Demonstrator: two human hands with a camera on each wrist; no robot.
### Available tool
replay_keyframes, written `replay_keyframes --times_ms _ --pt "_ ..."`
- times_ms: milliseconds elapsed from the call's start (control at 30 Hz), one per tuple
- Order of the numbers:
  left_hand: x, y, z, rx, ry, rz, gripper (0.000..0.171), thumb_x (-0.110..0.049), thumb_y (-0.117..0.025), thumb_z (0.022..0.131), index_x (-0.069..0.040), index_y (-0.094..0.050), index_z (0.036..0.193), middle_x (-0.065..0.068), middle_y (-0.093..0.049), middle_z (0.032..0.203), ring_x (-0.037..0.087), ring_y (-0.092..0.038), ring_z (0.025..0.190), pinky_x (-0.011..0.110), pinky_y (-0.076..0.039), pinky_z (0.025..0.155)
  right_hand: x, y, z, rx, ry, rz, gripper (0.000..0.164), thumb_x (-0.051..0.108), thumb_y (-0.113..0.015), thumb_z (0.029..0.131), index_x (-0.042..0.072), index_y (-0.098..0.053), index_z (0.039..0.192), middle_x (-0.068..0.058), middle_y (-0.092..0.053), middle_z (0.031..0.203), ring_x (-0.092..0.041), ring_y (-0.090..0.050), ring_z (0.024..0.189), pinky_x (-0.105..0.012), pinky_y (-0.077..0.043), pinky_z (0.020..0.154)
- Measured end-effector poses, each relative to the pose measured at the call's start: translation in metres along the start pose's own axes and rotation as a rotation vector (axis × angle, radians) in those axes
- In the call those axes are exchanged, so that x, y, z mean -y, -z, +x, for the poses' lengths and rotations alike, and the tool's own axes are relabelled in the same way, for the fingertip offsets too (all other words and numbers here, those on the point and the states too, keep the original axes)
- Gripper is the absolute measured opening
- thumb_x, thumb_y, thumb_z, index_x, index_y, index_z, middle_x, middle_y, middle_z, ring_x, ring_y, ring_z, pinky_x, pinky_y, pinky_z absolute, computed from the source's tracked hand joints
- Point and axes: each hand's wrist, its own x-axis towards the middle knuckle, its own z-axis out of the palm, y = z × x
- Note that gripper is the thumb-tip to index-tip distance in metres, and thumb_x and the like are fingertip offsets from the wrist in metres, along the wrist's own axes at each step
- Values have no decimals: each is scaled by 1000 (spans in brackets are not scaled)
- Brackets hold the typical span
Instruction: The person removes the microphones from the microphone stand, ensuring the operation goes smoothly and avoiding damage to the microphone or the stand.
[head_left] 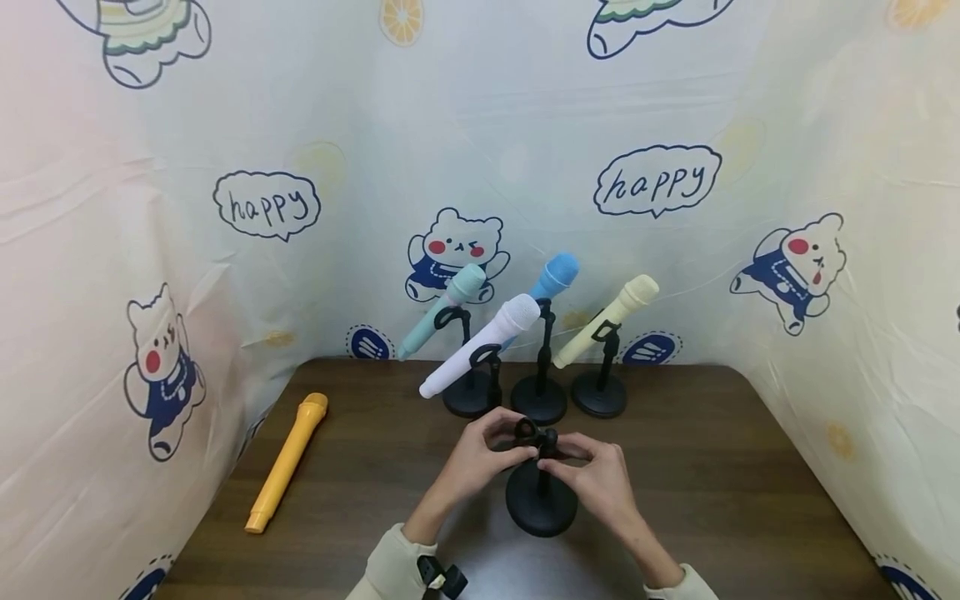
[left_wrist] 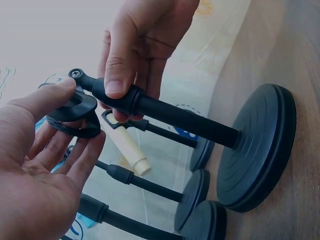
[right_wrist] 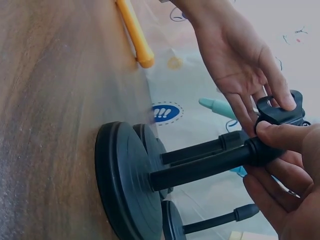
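Note:
A black microphone stand (head_left: pixel 542 500) with a round base stands upright on the table in front of me. My left hand (head_left: pixel 480 457) pinches the clip (left_wrist: pixel 75 112) at its top between thumb and fingers. Just below, my right hand (head_left: pixel 596 475) grips the collar of the pole, thumb on the near side in the left wrist view. The clip holds no microphone. In the right wrist view both hands meet at the stand's head, and the round base (right_wrist: pixel 125 180) rests on the wood.
An orange microphone (head_left: pixel 287 462) lies on the table (head_left: pixel 360 500) at the left. Behind the hands, several stands carry a teal microphone (head_left: pixel 442 310), a white microphone (head_left: pixel 480 346), a blue microphone (head_left: pixel 557 275) and a pale yellow microphone (head_left: pixel 609 320). A printed curtain (head_left: pixel 525 125) surrounds the table.

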Motion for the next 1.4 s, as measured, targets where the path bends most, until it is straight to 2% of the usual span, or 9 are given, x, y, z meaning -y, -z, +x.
replay_keyframes --times_ms 200,367,500,600,833,1000,1200,1400 --pt "3 -1 -1 1 10 3 37 -19 -84 94 -16 -69 127 6 -74 127 20 -72 116 25 -57 105 -2 -2 -2 8 -45 9 30 4 -96 74 18 -83 97 -4 -84 96 -18 -82 95 -33 -66 82" --pt "4 -1 -2 -2 3 1 38 -19 -83 95 -13 -68 130 8 -73 128 20 -71 117 26 -57 105 -3 -3 -2 25 -42 21 28 5 -95 76 15 -82 98 -6 -84 97 -17 -81 94 -29 -66 80" --pt "5 -1 -2 0 20 -2 40 -20 -83 95 -15 -68 131 6 -72 129 18 -69 119 25 -56 107 -2 -2 -1 51 -50 35 27 5 -94 78 16 -81 99 -5 -84 98 -13 -81 94 -27 -65 80" --pt "2 -1 -2 3 26 8 40 -20 -83 95 -17 -67 132 5 -72 130 19 -68 121 28 -55 109 -1 0 1 77 -59 36 28 4 -93 80 17 -80 101 -3 -84 99 -11 -80 93 -31 -66 83" --pt "-1 0 -1 20 27 12 41 -20 -81 97 -17 -65 135 5 -70 133 20 -66 124 32 -54 112 -7 0 -3 124 -42 27 28 8 -90 85 15 -77 110 -4 -81 101 -14 -78 93 -24 -64 82" --pt "-3 0 -1 23 29 18 42 -20 -80 98 -16 -64 136 6 -69 134 22 -66 127 38 -53 115 -11 -2 -4 103 -1 7 35 9 -92 83 15 -75 113 -2 -79 100 -13 -77 91 -32 -66 82" --pt "-5 -1 -1 20 33 25 42 -19 -80 98 -14 -64 136 9 -69 135 25 -65 129 44 -51 118 -14 -5 -4 78 27 -15 35 6 -93 80 17 -74 107 2 -76 97 -9 -75 87 -44 -66 81" --pt "-5 -3 0 37 34 6 43 -18 -80 98 -11 -64 137 11 -69 136 26 -66 128 41 -52 116 -17 -3 -6 25 110 -40 33 4 -93 79 17 -76 104 3 -77 95 -10 -76 84 -43 -67 78"
